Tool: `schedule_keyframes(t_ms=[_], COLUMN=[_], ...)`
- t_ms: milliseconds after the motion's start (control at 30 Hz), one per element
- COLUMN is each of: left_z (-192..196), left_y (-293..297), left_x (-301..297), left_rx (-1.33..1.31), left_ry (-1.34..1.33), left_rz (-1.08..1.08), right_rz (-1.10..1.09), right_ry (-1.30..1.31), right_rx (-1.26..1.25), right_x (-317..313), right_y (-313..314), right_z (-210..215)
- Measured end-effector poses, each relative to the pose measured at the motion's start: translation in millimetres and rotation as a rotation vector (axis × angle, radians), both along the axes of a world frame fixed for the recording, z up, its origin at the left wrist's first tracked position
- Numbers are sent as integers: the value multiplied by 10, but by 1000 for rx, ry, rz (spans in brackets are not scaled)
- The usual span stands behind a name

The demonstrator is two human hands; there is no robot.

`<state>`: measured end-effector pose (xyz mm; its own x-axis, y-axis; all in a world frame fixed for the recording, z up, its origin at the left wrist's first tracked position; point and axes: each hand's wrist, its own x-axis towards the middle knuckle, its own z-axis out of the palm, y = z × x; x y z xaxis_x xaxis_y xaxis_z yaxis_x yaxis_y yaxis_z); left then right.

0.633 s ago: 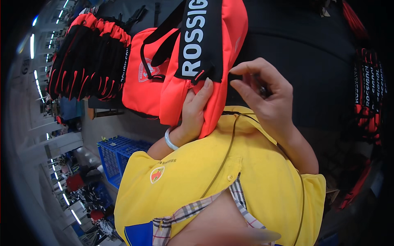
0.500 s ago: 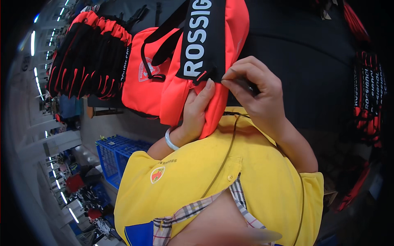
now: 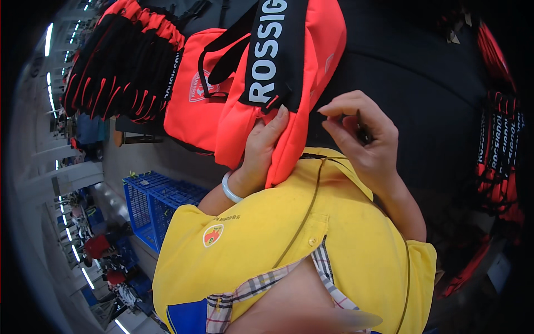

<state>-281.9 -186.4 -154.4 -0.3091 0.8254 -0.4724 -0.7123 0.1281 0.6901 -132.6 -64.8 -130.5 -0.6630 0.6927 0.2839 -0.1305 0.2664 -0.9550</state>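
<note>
A bright red bag [image 3: 325, 50] with a wide black lettered panel lies across the dark table in front of me. My left hand [image 3: 263, 139] grips its near edge, the thumb pressed on the red fabric just under a small black tab with a red cord [image 3: 271, 102]. To the right of the bag, and apart from it, my right hand [image 3: 361, 125] is raised with bent fingers, thumb and forefinger close together. A small dark metal tool [image 3: 364, 132] sits in its palm, mostly hidden by the fingers; its kind cannot be made out.
Another red bag with a black strap [image 3: 189, 83] adjoins on the left, beside a stack of black and red bags [image 3: 119, 67]. More red and black pieces [image 3: 498, 145] are at the far right. A blue plastic crate [image 3: 147, 206] stands below the table's left side.
My right hand has drawn away from the bag's edge, to the right and slightly down. The dark tool in its palm shows more. My left hand keeps its hold.
</note>
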Motion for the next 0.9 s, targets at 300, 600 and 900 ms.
schedule_keyframes(t_ms=[300,600,900], left_z=[-163,196,90], left_y=[-12,60,71], left_x=[-66,-20,-46], left_rx=[202,68,115], left_ry=[11,153,176], left_rz=[-85,-70,-78], right_rz=[9,-127,-219], right_ry=[-8,-170,-243], right_rx=[317,270,649], right_x=[-249,2,-59], right_y=[75,56,-12], right_z=[11,125,114])
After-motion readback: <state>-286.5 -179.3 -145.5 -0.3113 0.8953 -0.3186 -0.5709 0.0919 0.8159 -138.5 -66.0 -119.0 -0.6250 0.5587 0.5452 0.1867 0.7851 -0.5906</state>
